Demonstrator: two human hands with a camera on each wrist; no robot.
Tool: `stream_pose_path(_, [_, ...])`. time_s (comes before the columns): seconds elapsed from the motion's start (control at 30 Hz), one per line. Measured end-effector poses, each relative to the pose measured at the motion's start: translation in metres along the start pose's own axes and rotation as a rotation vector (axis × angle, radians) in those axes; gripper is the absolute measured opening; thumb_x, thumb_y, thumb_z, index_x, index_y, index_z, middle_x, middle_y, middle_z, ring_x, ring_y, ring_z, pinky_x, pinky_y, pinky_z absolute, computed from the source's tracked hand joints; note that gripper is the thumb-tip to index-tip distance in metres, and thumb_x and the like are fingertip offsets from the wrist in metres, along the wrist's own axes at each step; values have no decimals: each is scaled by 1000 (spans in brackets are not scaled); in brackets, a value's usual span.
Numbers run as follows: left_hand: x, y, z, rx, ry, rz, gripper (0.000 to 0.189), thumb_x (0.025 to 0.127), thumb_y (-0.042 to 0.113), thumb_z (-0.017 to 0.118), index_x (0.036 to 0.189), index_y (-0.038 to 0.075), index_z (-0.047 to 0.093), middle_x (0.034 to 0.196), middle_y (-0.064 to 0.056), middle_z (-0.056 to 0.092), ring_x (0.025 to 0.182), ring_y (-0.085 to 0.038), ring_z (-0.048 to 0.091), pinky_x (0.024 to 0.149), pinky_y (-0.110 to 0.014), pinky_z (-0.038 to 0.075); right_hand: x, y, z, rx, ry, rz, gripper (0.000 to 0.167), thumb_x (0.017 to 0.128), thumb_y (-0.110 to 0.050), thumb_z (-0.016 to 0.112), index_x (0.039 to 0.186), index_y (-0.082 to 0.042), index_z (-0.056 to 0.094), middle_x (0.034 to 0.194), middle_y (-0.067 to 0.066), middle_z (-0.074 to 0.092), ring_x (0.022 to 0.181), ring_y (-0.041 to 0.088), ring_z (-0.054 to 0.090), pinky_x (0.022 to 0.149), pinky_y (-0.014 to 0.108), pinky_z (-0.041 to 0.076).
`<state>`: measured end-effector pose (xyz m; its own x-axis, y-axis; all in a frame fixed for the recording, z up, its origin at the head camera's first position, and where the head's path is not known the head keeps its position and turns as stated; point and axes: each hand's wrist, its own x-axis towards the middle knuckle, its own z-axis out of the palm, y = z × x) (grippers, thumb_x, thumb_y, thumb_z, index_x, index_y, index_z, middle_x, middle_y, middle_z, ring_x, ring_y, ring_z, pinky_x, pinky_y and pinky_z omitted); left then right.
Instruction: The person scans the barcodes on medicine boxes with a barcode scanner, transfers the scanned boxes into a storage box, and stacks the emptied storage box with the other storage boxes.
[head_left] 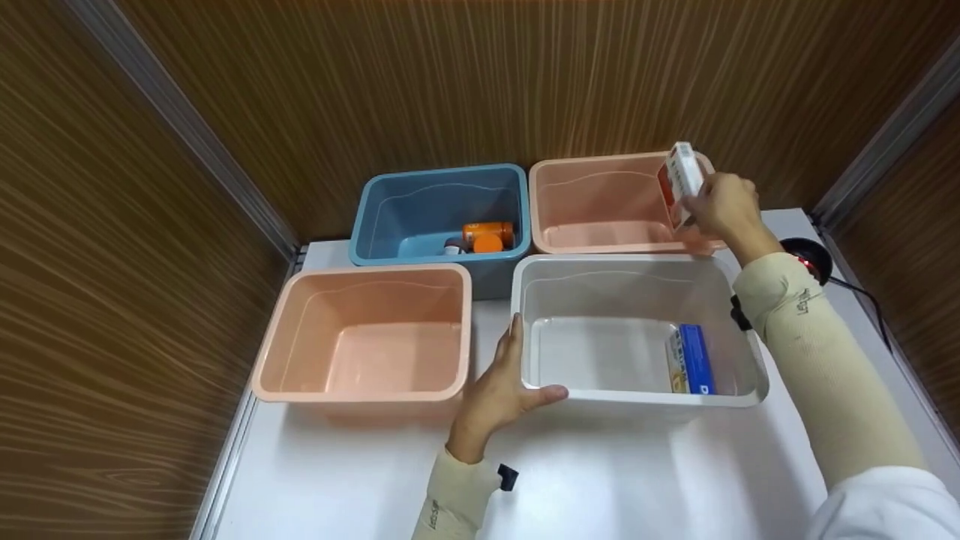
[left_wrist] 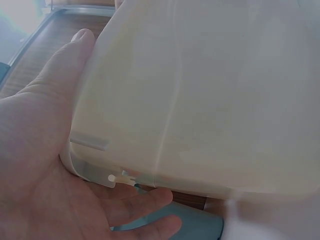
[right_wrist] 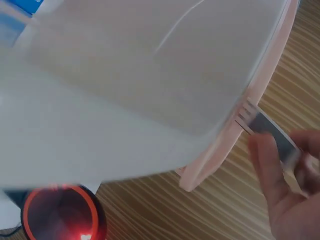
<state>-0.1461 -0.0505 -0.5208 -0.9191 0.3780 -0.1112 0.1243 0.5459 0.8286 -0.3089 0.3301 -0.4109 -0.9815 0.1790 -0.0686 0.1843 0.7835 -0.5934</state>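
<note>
My right hand pinches a small white and red box, tilted, over the right side of the back peach bin. In the right wrist view the box sits between thumb and fingers, its print blurred. My left hand rests at the front left corner of the white bin, with fairly straight fingers along its left side and thumb over the front rim. A blue and yellow box stands inside the white bin at its right end.
Left of the white bin is another peach bin. Behind it, a blue bin holds orange bottles. A round black device with a red light and cable sits at the right. Wood-grain panels enclose the white table.
</note>
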Motion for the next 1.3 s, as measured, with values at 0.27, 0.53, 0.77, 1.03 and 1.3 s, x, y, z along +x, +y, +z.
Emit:
stream_pose_path(0.27, [1,-1,1,18,-5,-3,134,69,74,78,162,32,-8,168,-7,12,137,-31,41,107,-52,40,-11,-7,6,-62,-107,-78,25,97,-19,64,83,0,59,73,12,60,62,23,65,52,29,52])
stream_pose_path(0.53, [1,-5,-1,37,0,9,134,70,75,77,163,29,-8,168,-9,12,137,-33,42,106,-54,40,-34,-28,8,-135,-72,-215,26,95,-20,63,76,-4,61,67,8,56,61,24,55,51,32,44])
stream_pose_path(0.77, [4,-8,-6,4,14,17,132,72,69,80,163,28,-7,167,-10,16,125,-32,49,102,-55,44,-57,-46,32,-252,-346,-308,20,94,-20,70,93,-1,70,78,9,64,63,23,59,53,34,50])
stream_pose_path(1.03, [10,-9,-8,23,36,29,131,73,69,79,163,26,-6,167,-10,17,124,-32,50,102,-54,43,-45,-21,67,-459,-714,-307,38,94,-32,71,120,-4,71,115,17,67,99,36,63,83,56,53])
stream_pose_path(1.3, [11,-7,-6,21,29,8,131,72,72,78,163,29,-5,167,-9,15,128,-33,48,105,-55,41,-45,-3,83,-427,-933,-90,35,88,-31,70,106,-2,64,106,17,62,98,37,59,84,51,53])
